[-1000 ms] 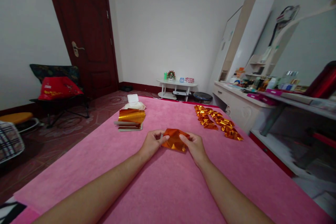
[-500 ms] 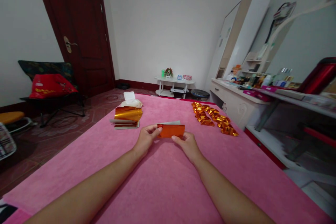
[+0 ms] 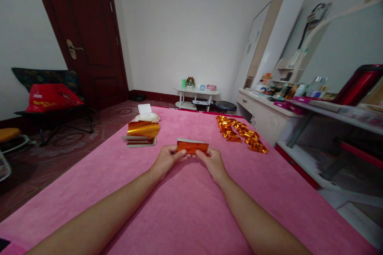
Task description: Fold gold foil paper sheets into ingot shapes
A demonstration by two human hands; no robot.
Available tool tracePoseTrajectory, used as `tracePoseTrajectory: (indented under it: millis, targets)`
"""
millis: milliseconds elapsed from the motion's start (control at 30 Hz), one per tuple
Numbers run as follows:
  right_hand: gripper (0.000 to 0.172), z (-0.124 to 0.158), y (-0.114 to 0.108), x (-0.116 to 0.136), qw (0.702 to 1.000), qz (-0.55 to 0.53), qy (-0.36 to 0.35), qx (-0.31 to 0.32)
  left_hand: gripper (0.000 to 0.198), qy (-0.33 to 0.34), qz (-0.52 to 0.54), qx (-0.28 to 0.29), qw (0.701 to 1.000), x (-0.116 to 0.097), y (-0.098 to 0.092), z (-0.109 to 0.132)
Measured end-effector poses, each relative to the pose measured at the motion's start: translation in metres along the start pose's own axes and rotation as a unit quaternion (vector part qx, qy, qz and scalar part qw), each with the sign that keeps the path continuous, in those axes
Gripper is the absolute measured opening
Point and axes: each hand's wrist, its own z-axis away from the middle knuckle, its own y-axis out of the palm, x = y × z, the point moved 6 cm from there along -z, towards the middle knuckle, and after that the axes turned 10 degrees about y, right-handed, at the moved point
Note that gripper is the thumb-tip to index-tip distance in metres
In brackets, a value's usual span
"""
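Between my two hands is a sheet of gold foil paper (image 3: pixel 191 146), its shiny orange-gold face toward me and a pale grey strip showing along the top edge. My left hand (image 3: pixel 169 157) grips its left lower part, thumb in front and fingers behind. My right hand (image 3: pixel 212 160) pinches the right lower part in the same way. To the left lies a stack of gold foil paper (image 3: pixel 143 131) with grey backing. On the right, folded gold foil pieces (image 3: pixel 239 132) lie in two rows.
Pink cloth (image 3: pixel 185 207) covers the surface under my hands. An open white container (image 3: pixel 145 110) stands behind the foil stack. Farther off are a small white table (image 3: pixel 196 91), a dresser (image 3: pixel 266 111) with bottles, and a red bag (image 3: pixel 54 97) on a chair.
My left thumb has moved down and right along the foil's lower edge, and my right thumb has come up onto its front. The foil looks shorter in height. The view has shifted slightly.
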Motion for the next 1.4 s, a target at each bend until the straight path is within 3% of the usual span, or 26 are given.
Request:
tracePoseTrajectory:
  millis: [167, 400, 633, 833, 1100, 1400]
  targets:
    - [0.031, -0.001, -0.003, -0.005, 1.000, -0.012, 0.019, -0.009, 0.024, 0.017, -0.037, -0.010, 0.999, -0.004, 0.000, 0.001]
    - [0.023, -0.002, -0.009, -0.009, 0.998, -0.030, 0.026, -0.040, 0.027, 0.033, -0.074, -0.019, 0.997, -0.004, -0.004, -0.002]
    - [0.025, 0.002, -0.003, -0.003, 0.998, -0.052, 0.033, -0.012, 0.027, 0.044, -0.084, -0.050, 0.994, -0.006, -0.010, -0.003]
    - [0.030, 0.002, -0.009, -0.003, 0.992, -0.116, 0.035, -0.023, 0.026, 0.033, -0.073, -0.041, 0.996, -0.002, -0.007, -0.004]
    - [0.020, 0.003, -0.009, 0.005, 0.997, -0.075, 0.016, -0.032, 0.034, 0.034, -0.064, -0.026, 0.997, -0.011, -0.003, 0.000]
    - [0.024, -0.003, -0.017, -0.015, 0.985, -0.153, 0.051, -0.057, 0.033, 0.045, -0.119, -0.078, 0.989, -0.010, -0.014, 0.000]
